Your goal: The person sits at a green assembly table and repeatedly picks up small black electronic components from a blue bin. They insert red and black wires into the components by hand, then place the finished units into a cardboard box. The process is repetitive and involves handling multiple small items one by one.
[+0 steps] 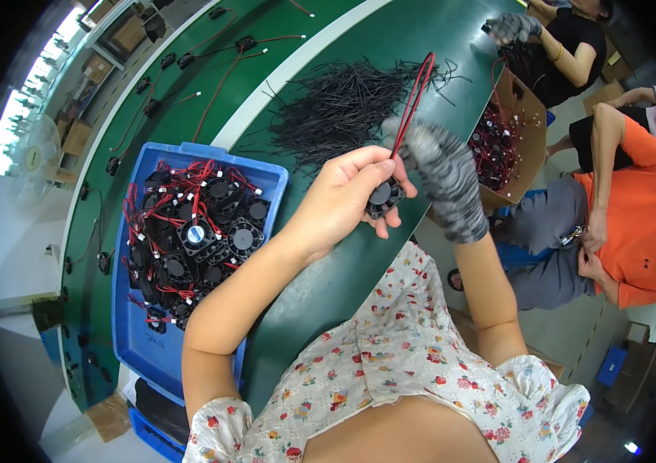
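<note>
A small black cooling fan (pixel 383 197) is pinched in my bare left hand (pixel 347 189), above the green table. Its red and black wires (pixel 423 81) rise from my thumb and fingertips in a tall narrow loop. My right hand (pixel 445 166), in a grey striped knit glove, is right beside the wires. Motion smears its fingertips, so whether they grip anything cannot be made out. Just beyond my hands lies a heap of thin black strips (pixel 343 108). To the left, a blue tray (pixel 154 355) holds many similar fans (pixel 204 220) with red wires and white plugs.
On the left, a green conveyor belt (pixel 212 85) carries several spaced-out fans behind a pale rail (pixel 266 92). A cardboard box (pixel 532 123) of wired fans stands at the table's right edge. Beyond it sit a person in orange (pixel 640 208) and a gloved co-worker in black (pixel 571 54).
</note>
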The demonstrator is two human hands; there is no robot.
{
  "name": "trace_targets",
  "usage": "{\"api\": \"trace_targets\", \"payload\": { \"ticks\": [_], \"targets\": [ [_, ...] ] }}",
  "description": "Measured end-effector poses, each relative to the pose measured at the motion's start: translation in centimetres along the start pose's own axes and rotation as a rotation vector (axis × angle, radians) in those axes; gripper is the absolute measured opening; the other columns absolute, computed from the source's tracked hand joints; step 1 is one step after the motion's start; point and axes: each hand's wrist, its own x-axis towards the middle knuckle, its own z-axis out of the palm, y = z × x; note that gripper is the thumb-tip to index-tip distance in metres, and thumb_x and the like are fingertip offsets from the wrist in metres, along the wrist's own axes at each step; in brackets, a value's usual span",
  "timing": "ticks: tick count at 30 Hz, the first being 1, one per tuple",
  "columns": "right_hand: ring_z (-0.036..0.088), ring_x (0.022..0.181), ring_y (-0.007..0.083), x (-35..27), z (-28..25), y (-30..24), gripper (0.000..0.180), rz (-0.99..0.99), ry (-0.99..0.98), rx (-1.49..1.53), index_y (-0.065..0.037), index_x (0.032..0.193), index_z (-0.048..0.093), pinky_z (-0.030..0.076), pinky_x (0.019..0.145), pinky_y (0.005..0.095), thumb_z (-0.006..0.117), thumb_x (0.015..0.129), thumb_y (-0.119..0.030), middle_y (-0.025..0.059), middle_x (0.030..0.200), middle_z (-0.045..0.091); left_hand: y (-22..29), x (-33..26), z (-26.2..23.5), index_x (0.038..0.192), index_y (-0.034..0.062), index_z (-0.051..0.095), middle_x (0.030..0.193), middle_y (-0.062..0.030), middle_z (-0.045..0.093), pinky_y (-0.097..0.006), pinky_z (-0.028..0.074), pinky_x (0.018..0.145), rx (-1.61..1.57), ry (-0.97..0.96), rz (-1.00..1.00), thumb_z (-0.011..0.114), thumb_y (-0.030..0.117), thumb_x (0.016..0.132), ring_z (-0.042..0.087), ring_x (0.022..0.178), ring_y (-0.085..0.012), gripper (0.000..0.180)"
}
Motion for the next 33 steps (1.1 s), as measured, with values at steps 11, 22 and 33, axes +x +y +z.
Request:
{"api": "trace_targets", "payload": {
  "ticks": [11, 22, 33],
  "targets": [
    [0.052, 0.069, 0.0098, -2.0, 1.7, -0.1, 0.016, 0.001, 0.11, -0.119, -0.003, 0.09, 0.062, 0.044, 0.064, 0.0232, 0.05, 0.084, -0.013, 0.0027, 0.079, 0.058, -0.2, -0.1, 0.2, 0.086, 0.0032, 0.052, 0.081, -0.0081, 0.059, -0.021, 0.046, 0.042, 0.046, -0.031, -0.028, 0.041, 0.016, 0.088, 0.055, 0.053, -0.0105, 0.017],
    [0.057, 0.075, 0.0166, 0.1, -1.1, -0.3, 0.026, -0.134, 0.055, 0.392, 0.0, 0.096, 0.054, 0.047, 0.067, 0.0277, 0.047, 0.087, -0.023, 0.0095, 0.084, 0.06, 0.1, -0.4, 0.4, 0.086, 0.0037, 0.053, 0.08, -0.0096, 0.061, -0.021, 0.045, 0.042, 0.094, -0.144, -0.114, 0.042, 0.018, 0.088, 0.055, 0.052, -0.0113, 0.018],
    [0.054, 0.077, 0.0255, 0.1, -3.8, -2.0, 0.032, -0.958, -0.294, -1.185, -0.012, 0.096, 0.058, 0.044, 0.076, 0.0351, 0.057, 0.064, -0.014, 0.0056, 0.086, 0.056, 0.2, -0.3, -0.3, 0.094, -0.0041, 0.055, 0.073, -0.0097, 0.059, -0.019, 0.039, 0.038, -0.152, -0.18, -0.195, 0.041, 0.015, 0.085, 0.05, 0.044, -0.0101, 0.026]
  ]
}}
